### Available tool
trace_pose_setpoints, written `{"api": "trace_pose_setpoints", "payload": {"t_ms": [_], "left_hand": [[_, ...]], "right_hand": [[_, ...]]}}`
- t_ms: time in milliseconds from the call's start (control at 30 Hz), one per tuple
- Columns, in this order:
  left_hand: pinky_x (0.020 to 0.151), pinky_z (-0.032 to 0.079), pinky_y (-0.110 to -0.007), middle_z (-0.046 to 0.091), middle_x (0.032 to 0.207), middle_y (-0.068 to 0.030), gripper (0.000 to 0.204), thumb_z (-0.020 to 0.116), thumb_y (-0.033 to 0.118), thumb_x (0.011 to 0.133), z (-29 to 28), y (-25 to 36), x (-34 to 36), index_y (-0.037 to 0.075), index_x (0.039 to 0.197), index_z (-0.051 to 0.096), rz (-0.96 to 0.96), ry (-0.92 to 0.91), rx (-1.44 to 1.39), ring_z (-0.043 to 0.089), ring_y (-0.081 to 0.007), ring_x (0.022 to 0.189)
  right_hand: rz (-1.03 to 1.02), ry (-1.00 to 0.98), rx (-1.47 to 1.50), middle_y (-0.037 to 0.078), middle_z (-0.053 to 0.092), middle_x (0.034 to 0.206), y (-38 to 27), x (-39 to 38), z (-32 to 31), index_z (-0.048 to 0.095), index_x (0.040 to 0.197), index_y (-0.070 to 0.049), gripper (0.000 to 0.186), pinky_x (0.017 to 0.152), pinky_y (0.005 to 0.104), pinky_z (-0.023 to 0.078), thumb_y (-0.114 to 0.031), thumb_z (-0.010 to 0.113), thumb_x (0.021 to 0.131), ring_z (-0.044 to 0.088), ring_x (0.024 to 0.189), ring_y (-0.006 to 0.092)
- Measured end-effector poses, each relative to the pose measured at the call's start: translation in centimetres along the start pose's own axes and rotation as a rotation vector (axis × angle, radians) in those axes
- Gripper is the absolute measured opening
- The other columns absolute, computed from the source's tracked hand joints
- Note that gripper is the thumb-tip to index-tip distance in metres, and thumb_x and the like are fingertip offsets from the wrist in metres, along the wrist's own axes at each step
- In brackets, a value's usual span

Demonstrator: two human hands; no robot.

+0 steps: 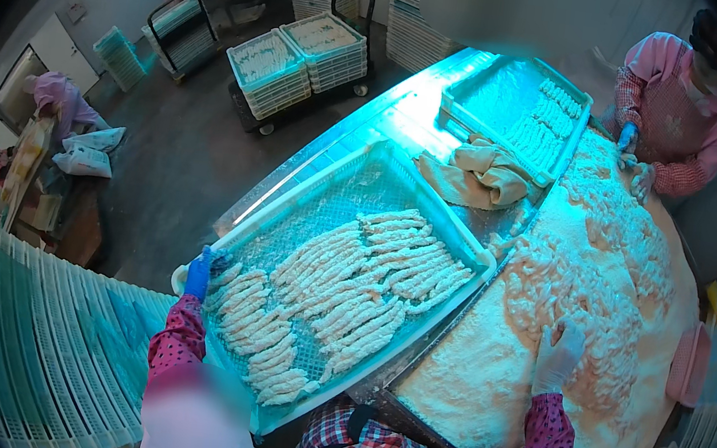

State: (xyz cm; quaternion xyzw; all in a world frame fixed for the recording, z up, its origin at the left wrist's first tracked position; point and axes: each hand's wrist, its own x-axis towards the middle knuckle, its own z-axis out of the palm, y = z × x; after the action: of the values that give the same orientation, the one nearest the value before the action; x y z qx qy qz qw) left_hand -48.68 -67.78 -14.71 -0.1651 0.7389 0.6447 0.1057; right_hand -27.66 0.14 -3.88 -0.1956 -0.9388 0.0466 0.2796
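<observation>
My left hand [199, 275], in a blue glove, grips the left rim of a pale plastic tray [356, 174]. Rows of flour-coated strips [352, 277] lie side by side over much of its mesh bottom. To the right, my right hand [558, 360], in a whitish glove, rests over a broad bed of flour [472, 354]. Its fingers curl in at the edge of a heap of loose coated strips [579, 282]; what they hold, if anything, is hidden.
Across the flour a co-worker [681, 111] handles strips with gloved hands. A second tray [515, 118] and a crumpled tan cloth [481, 175] lie beyond mine. Stacked trays [49, 338] stand at left, a loaded trolley [297, 64] behind. Other people work farther off.
</observation>
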Motion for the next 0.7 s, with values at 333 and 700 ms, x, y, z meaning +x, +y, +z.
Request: {"api": "trace_pose_setpoints", "payload": {"t_ms": [333, 700], "left_hand": [[0.091, 0.046, -0.031, 0.06, 0.117, -0.0141, 0.037, 0.046, 0.024, 0.096, -1.9, -4.6, -1.3, -0.002, 0.12, 0.055, 0.13, 0.13, -0.445, 0.059, -0.0212, 0.105], [0.102, 0.035, -0.037, 0.051, 0.131, -0.0141, 0.046, 0.06, 0.007, 0.085, 33.4, 9.0, -20.5, 0.003, 0.129, 0.048, 0.651, -0.763, 0.202, 0.049, -0.0255, 0.121]], "right_hand": [[0.435, 0.137, 0.879, 0.006, 0.059, 0.083, 2.0, 0.5, -2.8, 0.057, 0.088, -0.004, 0.016, 0.071, 0.0281, 0.047, -0.004, 0.066, 0.075, 0.058, 0.078, 0.0164], [0.46, -0.424, 0.569, 0.008, 0.059, 0.104, 3.6, -13.1, -11.7, 0.062, 0.099, -0.009, 0.032, 0.085, 0.0365, 0.045, -0.023, 0.073, 0.072, 0.056, 0.097, 0.0278]]}}
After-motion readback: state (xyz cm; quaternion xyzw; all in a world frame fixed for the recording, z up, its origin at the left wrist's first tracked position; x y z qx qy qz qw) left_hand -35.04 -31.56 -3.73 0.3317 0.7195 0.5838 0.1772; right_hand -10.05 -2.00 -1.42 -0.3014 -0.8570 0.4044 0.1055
